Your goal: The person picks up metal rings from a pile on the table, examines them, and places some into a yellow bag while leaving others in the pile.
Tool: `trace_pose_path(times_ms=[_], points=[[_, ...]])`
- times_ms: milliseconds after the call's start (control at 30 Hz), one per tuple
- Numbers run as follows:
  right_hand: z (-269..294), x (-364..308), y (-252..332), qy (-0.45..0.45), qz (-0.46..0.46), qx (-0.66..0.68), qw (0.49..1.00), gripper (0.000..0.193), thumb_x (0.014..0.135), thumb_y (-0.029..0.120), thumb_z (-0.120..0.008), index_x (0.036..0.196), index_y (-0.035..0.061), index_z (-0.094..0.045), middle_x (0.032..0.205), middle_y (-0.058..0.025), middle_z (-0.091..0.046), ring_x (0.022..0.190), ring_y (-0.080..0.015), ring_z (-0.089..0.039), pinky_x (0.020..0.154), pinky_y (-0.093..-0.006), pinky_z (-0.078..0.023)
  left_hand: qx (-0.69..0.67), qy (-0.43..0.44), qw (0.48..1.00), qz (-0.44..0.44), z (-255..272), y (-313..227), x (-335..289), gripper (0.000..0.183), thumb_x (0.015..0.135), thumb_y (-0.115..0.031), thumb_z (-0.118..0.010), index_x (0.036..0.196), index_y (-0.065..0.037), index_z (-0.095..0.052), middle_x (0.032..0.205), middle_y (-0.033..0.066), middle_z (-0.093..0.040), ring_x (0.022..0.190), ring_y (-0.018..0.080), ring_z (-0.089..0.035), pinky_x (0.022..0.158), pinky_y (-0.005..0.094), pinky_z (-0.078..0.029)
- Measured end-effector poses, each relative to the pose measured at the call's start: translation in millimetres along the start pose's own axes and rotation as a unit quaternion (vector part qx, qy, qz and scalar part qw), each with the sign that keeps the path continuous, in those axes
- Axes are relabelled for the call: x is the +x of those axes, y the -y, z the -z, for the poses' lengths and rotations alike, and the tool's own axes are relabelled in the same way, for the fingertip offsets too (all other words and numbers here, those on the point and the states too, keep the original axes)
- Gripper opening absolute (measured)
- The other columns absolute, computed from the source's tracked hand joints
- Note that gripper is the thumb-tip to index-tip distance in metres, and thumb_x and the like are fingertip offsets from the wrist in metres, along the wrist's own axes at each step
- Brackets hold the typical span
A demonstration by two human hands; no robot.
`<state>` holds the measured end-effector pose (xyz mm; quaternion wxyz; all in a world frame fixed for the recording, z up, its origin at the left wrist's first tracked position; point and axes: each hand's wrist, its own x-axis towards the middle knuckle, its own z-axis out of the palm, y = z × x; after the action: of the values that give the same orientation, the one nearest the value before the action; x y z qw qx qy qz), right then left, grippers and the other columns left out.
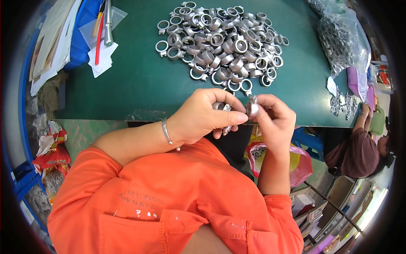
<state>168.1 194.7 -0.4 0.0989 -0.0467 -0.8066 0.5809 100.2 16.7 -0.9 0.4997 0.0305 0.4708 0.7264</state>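
Both hands meet over the near edge of a green table (139,91). My left hand (207,112), with a silver bangle at its wrist, is closed around a few grey metal rings (227,113). Between the thumb and fingers of my right hand (275,118) is one more metal ring (252,108), with a small lug at its top. My left fingertips come up close to that ring; whether they touch it I cannot tell. Just beyond my hands lies a large heap of similar metal rings (224,42), each with a small lug.
Papers (55,46), a blue bin (82,34) and a red pen (99,40) lie at the left. A clear bag of rings (338,38) stands at the far right, near loose rings (342,105) and a co-worker (355,152). A pink-rimmed bag (300,165) sits below the table.
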Motion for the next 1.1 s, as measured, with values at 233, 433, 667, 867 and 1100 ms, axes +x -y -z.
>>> trace_pose_path(times_ms=[233, 433, 667, 867, 1100], points=[[-17, -8, 6, -0.064, -0.027, 0.144, 0.987, 0.016, 0.085, -0.008, -0.047, 0.098, -0.0041, -0.056, 0.091, -0.0122, -0.062, 0.082, -0.0168, -0.061, 0.073, -0.0272, -0.050, 0.150, -0.005, 0.978, -0.147, 3, 5, -1, 0.007, 0.076, 0.001, -0.066, 0.084, 0.000, -0.065, 0.091, 0.0047, -0.056, 0.061, 0.0066, -0.055, 0.050, 0.0170, -0.043], [-35, -8, -16, -0.081, -0.025, 0.098, 0.992, 0.015, 0.086, -0.006, -0.046, 0.096, -0.0024, -0.056, 0.089, -0.0074, -0.060, 0.079, -0.0130, -0.059, 0.069, -0.0243, -0.048, 0.241, -0.053, 0.934, -0.259, 5, 17, 11, 0.007, 0.075, 0.000, -0.067, 0.082, 0.000, -0.064, 0.090, 0.0037, -0.057, 0.069, 0.0081, -0.055, 0.057, 0.0192, -0.046], [-28, -7, -20, -0.076, 0.061, -0.042, 0.994, 0.016, 0.080, -0.010, -0.050, 0.090, -0.0006, -0.058, 0.095, -0.0131, -0.060, 0.084, -0.0220, -0.059, 0.075, -0.0279, -0.046, 0.121, -0.116, 0.969, -0.181, 9, 12, 3, 0.007, 0.077, 0.000, -0.065, 0.082, 0.000, -0.060, 0.084, 0.0044, -0.057, 0.069, 0.0099, -0.057, 0.059, 0.0211, -0.049], [-15, -10, -5, -0.068, 0.058, -0.212, 0.973, 0.012, 0.079, -0.002, -0.058, 0.090, 0.0005, -0.060, 0.090, -0.0120, -0.057, 0.082, -0.0238, -0.056, 0.071, -0.0296, -0.045, 0.041, -0.133, 0.979, -0.152, 15, 9, -10, 0.007, 0.078, 0.002, -0.062, 0.083, 0.001, -0.057, 0.082, 0.0064, -0.057, 0.066, 0.0103, -0.058, 0.053, 0.0214, -0.050], [-8, -1, 0, 0.055, 0.019, -0.218, 0.974, 0.011, 0.074, -0.002, -0.062, 0.085, 0.0006, -0.062, 0.081, -0.0098, -0.057, 0.067, -0.0243, -0.058, 0.060, -0.0295, -0.047, 0.081, -0.102, 0.985, -0.110, 15, 12, -18, 0.009, 0.080, -0.002, -0.063, 0.086, 0.002, -0.058, 0.078, 0.0071, -0.060, 0.063, 0.0090, -0.058, 0.051, 0.0202, -0.047]])
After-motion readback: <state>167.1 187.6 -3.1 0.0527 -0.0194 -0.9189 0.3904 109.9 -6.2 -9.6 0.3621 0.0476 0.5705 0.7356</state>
